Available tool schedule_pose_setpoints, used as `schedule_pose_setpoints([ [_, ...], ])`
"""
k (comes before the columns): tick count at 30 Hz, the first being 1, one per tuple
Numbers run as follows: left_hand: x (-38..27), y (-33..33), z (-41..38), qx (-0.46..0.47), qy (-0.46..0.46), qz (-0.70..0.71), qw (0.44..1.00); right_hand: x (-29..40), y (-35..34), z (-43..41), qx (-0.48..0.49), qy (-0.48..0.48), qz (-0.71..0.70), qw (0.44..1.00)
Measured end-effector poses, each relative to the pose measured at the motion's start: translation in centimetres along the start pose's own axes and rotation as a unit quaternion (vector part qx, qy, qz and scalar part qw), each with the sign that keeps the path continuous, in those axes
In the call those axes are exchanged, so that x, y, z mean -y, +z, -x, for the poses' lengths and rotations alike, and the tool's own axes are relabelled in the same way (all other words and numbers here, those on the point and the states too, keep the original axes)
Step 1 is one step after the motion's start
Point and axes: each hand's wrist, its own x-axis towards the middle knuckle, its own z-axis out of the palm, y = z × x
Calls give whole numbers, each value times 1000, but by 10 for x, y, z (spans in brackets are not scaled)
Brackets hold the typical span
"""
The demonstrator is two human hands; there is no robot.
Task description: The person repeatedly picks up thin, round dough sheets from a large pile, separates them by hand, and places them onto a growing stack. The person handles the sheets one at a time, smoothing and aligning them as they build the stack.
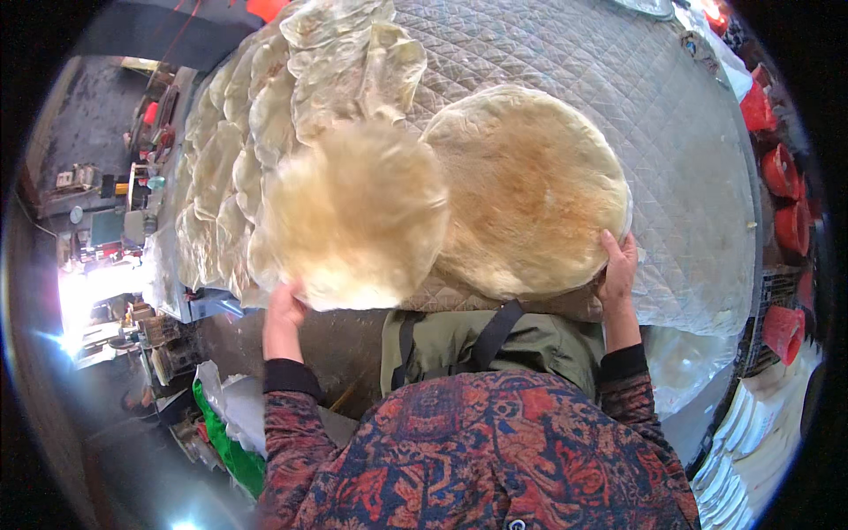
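Note:
My left hand (286, 310) pinches the lower left edge of a thin, round, pale flatbread sheet (364, 212). That sheet is raised and blurred, and light passes through its lower part. To its right lies a thick round stack of similar sheets (530, 192), browned in the middle. My right hand (619, 265) grips the stack's lower right rim, thumb on top and the other fingers partly hidden. Many more thin, wrinkled sheets (265, 99) overlap in rows at the left and far side. All rest on a quilted cover (490, 40) over a table.
Clear plastic (689, 364) hangs over the table's near right edge. Red containers (782, 172) line the right side, with white stacked material (742, 457) below them. A green and white sack (228, 430) stands on the floor at left, near a cluttered bench (126, 225).

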Motion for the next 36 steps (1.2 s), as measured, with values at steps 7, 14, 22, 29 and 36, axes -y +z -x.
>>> schedule_pose_setpoints([
  [7,34,177,32,-62,410,-168,894,8,-23,0,22,117,-88,989],
  [14,56,409,198,455,496,-356,648,-1,-15,1,42,57,-8,997],
  [22,51,442,182,535,290,-377,698,19,1,10,102,32,0,994],
  [29,54,444,166,583,190,-309,727,23,-1,8,124,60,28,990],
  [36,41,451,180,545,249,-396,696,18,-2,9,113,63,-16,991],
])
